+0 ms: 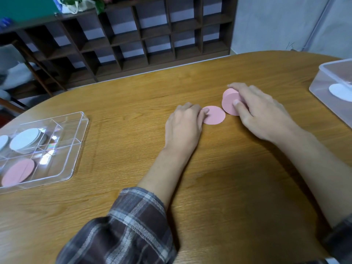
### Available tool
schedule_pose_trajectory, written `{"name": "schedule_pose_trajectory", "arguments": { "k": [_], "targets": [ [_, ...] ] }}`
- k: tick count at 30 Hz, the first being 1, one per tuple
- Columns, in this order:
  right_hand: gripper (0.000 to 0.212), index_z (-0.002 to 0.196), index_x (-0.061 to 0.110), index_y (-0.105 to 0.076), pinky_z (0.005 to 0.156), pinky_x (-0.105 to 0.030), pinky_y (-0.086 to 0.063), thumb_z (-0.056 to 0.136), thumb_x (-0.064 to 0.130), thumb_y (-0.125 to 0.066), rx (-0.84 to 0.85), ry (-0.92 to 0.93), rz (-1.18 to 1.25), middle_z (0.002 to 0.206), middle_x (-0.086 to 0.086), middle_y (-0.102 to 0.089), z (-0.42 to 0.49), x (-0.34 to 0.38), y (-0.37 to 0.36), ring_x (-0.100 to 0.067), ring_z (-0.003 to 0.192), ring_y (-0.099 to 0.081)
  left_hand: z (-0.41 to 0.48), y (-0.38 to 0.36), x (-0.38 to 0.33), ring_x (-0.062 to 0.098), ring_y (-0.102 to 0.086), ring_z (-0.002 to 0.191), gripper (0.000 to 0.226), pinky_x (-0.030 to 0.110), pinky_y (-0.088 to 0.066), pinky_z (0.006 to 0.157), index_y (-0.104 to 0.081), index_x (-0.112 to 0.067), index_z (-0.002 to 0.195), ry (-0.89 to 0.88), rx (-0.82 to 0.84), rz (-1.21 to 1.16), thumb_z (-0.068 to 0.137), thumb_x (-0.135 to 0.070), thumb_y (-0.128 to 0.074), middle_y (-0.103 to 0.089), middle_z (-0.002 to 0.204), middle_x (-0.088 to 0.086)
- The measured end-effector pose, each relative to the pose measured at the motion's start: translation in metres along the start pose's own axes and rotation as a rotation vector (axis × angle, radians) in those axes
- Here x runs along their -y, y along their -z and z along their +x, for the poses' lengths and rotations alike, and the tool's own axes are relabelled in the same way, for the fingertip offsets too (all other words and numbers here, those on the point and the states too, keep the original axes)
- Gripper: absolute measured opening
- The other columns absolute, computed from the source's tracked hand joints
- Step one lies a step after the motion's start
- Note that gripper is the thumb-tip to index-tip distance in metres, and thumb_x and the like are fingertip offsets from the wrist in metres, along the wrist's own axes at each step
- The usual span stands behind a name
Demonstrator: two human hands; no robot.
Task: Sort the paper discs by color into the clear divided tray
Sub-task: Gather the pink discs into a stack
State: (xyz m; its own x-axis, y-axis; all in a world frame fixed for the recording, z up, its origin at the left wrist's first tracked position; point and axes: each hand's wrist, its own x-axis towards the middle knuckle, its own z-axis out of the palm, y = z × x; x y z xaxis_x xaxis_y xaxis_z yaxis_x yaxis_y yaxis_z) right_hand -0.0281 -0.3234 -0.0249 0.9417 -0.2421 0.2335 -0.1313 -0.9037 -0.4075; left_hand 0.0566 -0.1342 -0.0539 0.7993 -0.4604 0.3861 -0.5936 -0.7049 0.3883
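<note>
Head view: The right hand (261, 111) pinched a stack of pink discs (230, 104), thumb on the front face and fingers curled round the back, with the stack tipped up on its edge on the wooden table (133, 103). The left hand (182, 126) lay knuckles-up, its fingertips (205, 110) pressing the near-left edge of a single pink disc (215, 115); this disc lay flat, just beside the stack's lower edge. The discs were thin, matte and round; the table surface was smooth, grained wood with a curved far edge. Well to the left of the left hand sat the clear divided tray (77, 147), rigid transparent plastic with straight partitions, holding stacked white discs (24, 140) in a far compartment and a sorted pink disc (18, 173) in a near one. Bare tabletop lay between the left hand and the tray. Right of the right hand stood a translucent container (322, 80) with a white disc (341, 91) inside.
</note>
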Motion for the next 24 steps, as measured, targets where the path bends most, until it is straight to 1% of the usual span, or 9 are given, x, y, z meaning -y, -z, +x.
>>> {"name": "schedule_pose_trajectory", "arguments": {
  "k": [3,5,7,10,15,17,20,22,24],
  "targets": [
    [0.040,0.146,0.043,-0.033,0.091,-0.050,-0.046,0.107,0.034,-0.037,0.002,-0.017,0.011,0.129,-0.004,-0.053,0.002,0.001,-0.003,-0.038,0.114,-0.057,0.003,-0.002,0.002,0.027,-0.060,0.098,0.036,0.044,-0.050,0.080,-0.067,-0.018,0.090,-0.029,0.024,-0.090,0.097,-0.053,-0.062,-0.070,0.101,-0.002],
    [0.039,0.145,0.042,-0.034,0.093,-0.050,-0.047,0.106,0.033,-0.038,-0.011,-0.021,0.019,0.130,-0.005,-0.053,0.002,0.001,-0.003,-0.038,0.115,-0.057,0.002,-0.002,-0.002,0.022,-0.060,0.102,0.042,0.043,-0.049,0.085,-0.066,-0.023,0.093,-0.088,0.075,-0.107,0.086,-0.064,-0.071,-0.073,0.109,-0.008],
    [0.039,0.144,0.041,-0.036,0.094,-0.051,-0.048,0.106,0.032,-0.039,-0.017,-0.022,0.026,0.129,-0.006,-0.054,0.002,0.001,-0.003,-0.038,0.114,-0.057,0.002,-0.002,-0.004,0.019,-0.059,0.102,0.043,0.042,-0.049,0.084,-0.067,-0.025,0.098,-0.103,0.086,-0.097,0.082,-0.064,-0.075,-0.073,0.106,-0.011],
    [0.038,0.143,0.039,-0.037,0.094,-0.051,-0.047,0.106,0.031,-0.040,-0.031,-0.014,0.037,0.129,-0.007,-0.055,0.001,0.000,-0.004,-0.037,0.114,-0.057,0.003,0.000,-0.004,0.019,-0.058,0.097,0.038,0.038,-0.049,0.077,-0.070,-0.025,0.101,-0.115,0.064,-0.099,0.086,-0.060,-0.074,-0.072,0.098,-0.010],
    [0.039,0.143,0.034,-0.040,0.103,-0.052,-0.044,0.105,0.029,-0.042,-0.062,-0.019,0.122,0.136,-0.008,-0.057,0.002,-0.008,-0.006,-0.034,0.122,-0.053,0.000,0.002,-0.005,0.026,-0.060,0.088,0.036,0.042,-0.052,0.072,-0.071,-0.020,0.100,-0.178,-0.019,-0.089,0.105,-0.050,-0.052,-0.071,0.084,0.000],
    [0.039,0.144,0.033,-0.041,0.104,-0.050,-0.043,0.105,0.027,-0.044,-0.066,-0.010,0.144,0.136,-0.009,-0.058,0.003,-0.010,-0.007,-0.033,0.123,-0.053,0.001,0.002,-0.004,0.027,-0.058,0.087,0.035,0.044,-0.052,0.071,-0.070,-0.016,0.101,-0.177,-0.069,-0.107,0.108,-0.043,-0.048,-0.069,0.082,0.004],
    [0.041,0.146,0.033,-0.043,0.106,-0.042,-0.040,0.106,0.026,-0.045,-0.071,0.004,0.185,0.138,-0.006,-0.058,0.002,-0.008,-0.007,-0.029,0.126,-0.051,0.002,0.002,-0.003,0.024,-0.056,0.085,0.035,0.043,-0.050,0.076,-0.069,-0.011,0.096,-0.194,-0.143,-0.164,0.109,-0.035,-0.046,-0.073,0.091,-0.002],
    [0.042,0.147,0.033,-0.044,0.104,-0.032,-0.034,0.107,0.025,-0.046,-0.071,-0.007,0.244,0.142,-0.004,-0.056,0.001,-0.005,-0.006,-0.025,0.131,-0.048,0.002,0.001,-0.002,0.025,-0.060,0.082,0.028,0.040,-0.049,0.077,-0.068,-0.010,0.093,-0.190,-0.202,-0.218,0.108,-0.027,-0.051,-0.072,0.089,0.001],
    [0.042,0.149,0.036,-0.043,0.103,-0.030,-0.031,0.108,0.025,-0.045,-0.052,-0.029,0.309,0.145,0.000,-0.053,0.000,-0.002,-0.004,-0.022,0.134,-0.045,0.002,0.001,-0.002,0.023,-0.063,0.079,0.022,0.034,-0.048,0.074,-0.070,-0.010,0.094,-0.171,-0.243,-0.277,0.107,-0.021,-0.055,-0.072,0.086,0.002]
  ]
}}
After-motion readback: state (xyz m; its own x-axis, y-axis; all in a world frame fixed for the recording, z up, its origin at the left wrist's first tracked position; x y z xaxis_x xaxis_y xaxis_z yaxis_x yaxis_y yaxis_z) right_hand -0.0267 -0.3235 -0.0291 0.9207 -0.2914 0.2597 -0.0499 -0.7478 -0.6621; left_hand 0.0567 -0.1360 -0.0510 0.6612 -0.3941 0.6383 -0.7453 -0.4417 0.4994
